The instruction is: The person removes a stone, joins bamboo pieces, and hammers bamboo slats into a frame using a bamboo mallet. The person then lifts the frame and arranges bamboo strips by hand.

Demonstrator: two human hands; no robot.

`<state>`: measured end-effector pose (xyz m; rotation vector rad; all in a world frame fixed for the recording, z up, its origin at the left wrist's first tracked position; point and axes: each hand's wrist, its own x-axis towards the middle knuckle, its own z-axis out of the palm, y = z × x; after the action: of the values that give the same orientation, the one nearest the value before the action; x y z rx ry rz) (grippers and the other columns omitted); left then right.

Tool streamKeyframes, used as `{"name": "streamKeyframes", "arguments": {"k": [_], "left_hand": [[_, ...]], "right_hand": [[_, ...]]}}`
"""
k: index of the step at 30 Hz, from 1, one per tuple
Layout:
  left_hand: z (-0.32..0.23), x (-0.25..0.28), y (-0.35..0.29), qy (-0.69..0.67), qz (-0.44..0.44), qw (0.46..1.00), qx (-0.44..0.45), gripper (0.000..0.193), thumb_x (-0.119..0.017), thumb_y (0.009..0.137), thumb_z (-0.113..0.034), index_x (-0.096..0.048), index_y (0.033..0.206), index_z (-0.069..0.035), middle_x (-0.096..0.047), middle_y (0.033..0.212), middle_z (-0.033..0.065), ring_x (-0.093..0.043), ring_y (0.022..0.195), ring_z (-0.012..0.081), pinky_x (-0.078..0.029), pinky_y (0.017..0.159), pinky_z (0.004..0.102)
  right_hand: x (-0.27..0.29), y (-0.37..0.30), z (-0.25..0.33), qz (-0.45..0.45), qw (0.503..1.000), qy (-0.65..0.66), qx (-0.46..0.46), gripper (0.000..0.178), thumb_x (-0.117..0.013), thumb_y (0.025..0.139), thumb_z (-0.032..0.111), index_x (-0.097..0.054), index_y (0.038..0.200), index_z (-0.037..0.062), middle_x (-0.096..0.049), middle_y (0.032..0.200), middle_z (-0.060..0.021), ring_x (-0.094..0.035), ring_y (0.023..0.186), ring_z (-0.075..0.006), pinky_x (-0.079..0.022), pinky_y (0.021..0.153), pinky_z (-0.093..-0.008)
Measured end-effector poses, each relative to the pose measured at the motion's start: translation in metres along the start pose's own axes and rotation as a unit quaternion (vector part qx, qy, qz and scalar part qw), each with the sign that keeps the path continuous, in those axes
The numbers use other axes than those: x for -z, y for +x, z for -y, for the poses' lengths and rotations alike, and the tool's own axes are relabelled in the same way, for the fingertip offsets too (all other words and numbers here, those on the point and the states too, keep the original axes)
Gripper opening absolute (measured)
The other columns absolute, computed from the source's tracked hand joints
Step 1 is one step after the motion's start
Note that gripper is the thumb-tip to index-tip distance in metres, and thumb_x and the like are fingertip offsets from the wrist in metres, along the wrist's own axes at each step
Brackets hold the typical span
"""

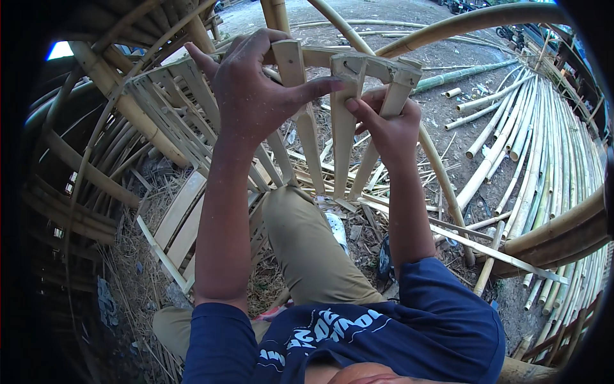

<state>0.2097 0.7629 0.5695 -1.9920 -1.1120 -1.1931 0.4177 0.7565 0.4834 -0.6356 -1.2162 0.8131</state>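
Observation:
In front of me stands a bamboo frame of upright flat slats [309, 144] joined near the top by a cross strip [320, 57]. My left hand [246, 96] is spread over its upper part. Its thumb reaches right to touch a middle slat [341, 144], one finger stretches left, and other fingers bend near a slat top. My right hand [395, 125] grips the right end of the frame, its thumb pressed on the middle slat and its other fingers partly hidden behind the slats. At the top right corner is a joint [403, 75] of overlapping pieces.
Long bamboo poles [543, 141] fan out across the ground at right. A slatted bamboo panel [181, 208] lies at lower left. Bamboo offcuts [374, 176] litter the ground beyond my knee. A thick curved pole [473, 27] arches overhead, and bamboo posts [137, 115] stand at left.

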Motion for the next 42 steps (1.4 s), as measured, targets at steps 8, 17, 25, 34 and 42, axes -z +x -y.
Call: {"name": "streamKeyframes", "arguments": {"k": [8, 17, 25, 34, 42], "left_hand": [[-0.016, 0.035, -0.014, -0.083, 0.013, 0.996, 0.026, 0.070, -0.086, 0.058, -0.073, -0.072, 0.098, -0.016, -0.071, 0.096, -0.0047, -0.067, 0.112, 0.0206, 0.010, 0.118, 0.0722], [-0.037, 0.080, -0.047, -0.110, 0.018, 0.994, -0.001, 0.057, -0.090, 0.055, -0.068, -0.073, 0.083, -0.022, -0.068, 0.085, -0.0080, -0.064, 0.096, 0.0143, -0.005, 0.120, 0.0594], [-0.061, 0.101, -0.082, -0.139, 0.027, 0.989, -0.037, 0.060, -0.086, 0.053, -0.073, -0.073, 0.084, -0.024, -0.067, 0.082, -0.0084, -0.062, 0.092, 0.0120, -0.005, 0.121, 0.0495], [-0.071, 0.108, -0.099, -0.120, -0.004, 0.990, -0.067, 0.068, -0.082, 0.053, -0.079, -0.069, 0.082, -0.020, -0.064, 0.082, -0.0027, -0.065, 0.090, 0.0171, -0.016, 0.121, 0.0450], [-0.085, 0.115, -0.093, -0.138, 0.048, 0.989, 0.012, 0.047, -0.092, 0.057, -0.061, -0.076, 0.085, -0.026, -0.068, 0.091, -0.0082, -0.062, 0.093, 0.0118, -0.006, 0.121, 0.0490]], "right_hand": [[-0.005, -0.037, 0.007, -0.022, 0.992, -0.103, 0.063, 0.022, -0.090, 0.077, 0.006, -0.069, 0.076, -0.0004, -0.070, 0.071, -0.0053, -0.067, 0.062, -0.0096, -0.053, 0.053, -0.0221], [-0.007, -0.091, 0.013, -0.013, 0.985, -0.104, 0.137, 0.037, -0.095, 0.070, 0.030, -0.074, 0.078, 0.0011, -0.071, 0.067, -0.0050, -0.069, 0.058, -0.0113, -0.054, 0.054, -0.0246], [0.015, -0.129, 0.016, 0.079, 0.958, -0.089, 0.261, 0.031, -0.091, 0.075, 0.020, -0.067, 0.087, 0.0040, -0.074, 0.078, -0.0113, -0.075, 0.070, -0.0222, -0.060, 0.060, -0.0301], [0.019, -0.144, 0.007, 0.118, 0.963, -0.020, 0.241, 0.030, -0.081, 0.086, 0.030, -0.073, 0.093, 0.0015, -0.077, 0.089, -0.0174, -0.077, 0.080, -0.0279, -0.062, 0.068, -0.0332], [0.024, -0.134, 0.012, 0.129, 0.958, -0.084, 0.241, 0.031, -0.090, 0.074, 0.016, -0.064, 0.087, 0.0069, -0.076, 0.085, -0.0118, -0.076, 0.075, -0.0213, -0.060, 0.066, -0.0307]]}}
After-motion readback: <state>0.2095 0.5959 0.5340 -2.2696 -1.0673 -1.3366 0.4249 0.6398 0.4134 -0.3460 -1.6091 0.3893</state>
